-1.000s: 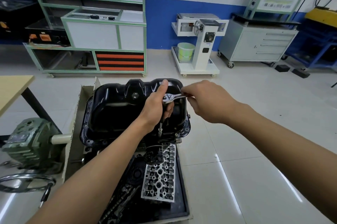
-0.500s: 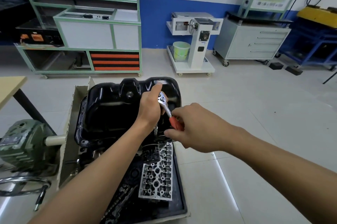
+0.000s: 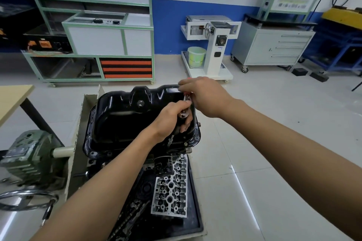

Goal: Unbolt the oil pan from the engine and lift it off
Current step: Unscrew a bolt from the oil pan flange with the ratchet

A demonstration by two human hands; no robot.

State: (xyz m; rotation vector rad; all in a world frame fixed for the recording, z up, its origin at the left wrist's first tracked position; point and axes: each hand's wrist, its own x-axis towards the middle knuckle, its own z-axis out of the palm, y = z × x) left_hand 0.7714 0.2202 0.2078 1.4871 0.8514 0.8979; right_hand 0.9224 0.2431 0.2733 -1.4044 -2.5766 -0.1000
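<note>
**Both hands on the ratchet at the pan's right rim**

L hand (image 3: 170,121): fingers curled tight round the head of the ratchet (image 3: 184,114), thumb on top, steadying it over the extension bar (image 3: 171,139). The bar runs down to the near-right flange of the oil pan (image 3: 121,119). We can't make out the socket end or the bolt under it.

R hand (image 3: 208,96): closed round the ratchet handle, knuckles up, over the pan's far-right corner. Only a short bit of handle shows between the two hands.

Vs. half a sec ago: R hand was on the near side of the L hand w/ the red grip showing. It's now swung round to the far side, so the handle points away from us. L hand hasn't shifted off the head.

The pan sits on top of the engine (image 3: 92,162), flange flat against it. An oil filter (image 3: 164,166) is just below.

Black tray (image 3: 196,219) in front holds a grey cast part full of holes (image 3: 170,191) and a chain (image 3: 129,219) beside it.
</note>
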